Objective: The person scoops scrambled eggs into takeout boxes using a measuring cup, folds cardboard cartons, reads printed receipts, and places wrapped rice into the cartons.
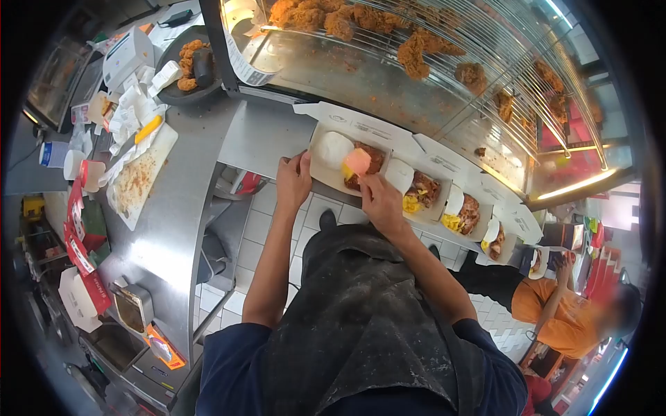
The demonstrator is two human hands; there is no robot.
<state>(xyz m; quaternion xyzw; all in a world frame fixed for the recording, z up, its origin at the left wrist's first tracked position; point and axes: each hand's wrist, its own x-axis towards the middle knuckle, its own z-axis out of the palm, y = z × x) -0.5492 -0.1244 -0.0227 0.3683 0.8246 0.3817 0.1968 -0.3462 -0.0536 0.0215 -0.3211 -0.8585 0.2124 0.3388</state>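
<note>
On my head feed, far left, a cutting board [142, 182] lay scattered with crumbs, a yellow-handled knife [147, 130] just above it. A metal pan [132, 306] stood nearer me; I couldn't make out its contents. Beyond, a dark bowl [208, 90] held fried pieces [187, 52] and a black object. The steel counter [166, 232] had bare room up to its right edge, and a short stretch of open ledge [260, 135] ran on to the boxes.

My left hand [295, 182] touched the left end of the first box [329, 179], fingers partly curled; I couldn't tell whether it gripped. That box held a white mound on its left and brown meat on its right. Over the meat, my right hand [381, 202] pinched a pink piece [356, 162] between thumb and fingertips, its broad face up at the camera and its pinched end towards me; I saw no clear long axis.

Rightward, three more boxes [424, 216] followed in a slanting row, lids open towards the display cabinet [333, 64], each with meat and something yellow. At far right, a person [563, 315] in orange reached to another box.
</note>
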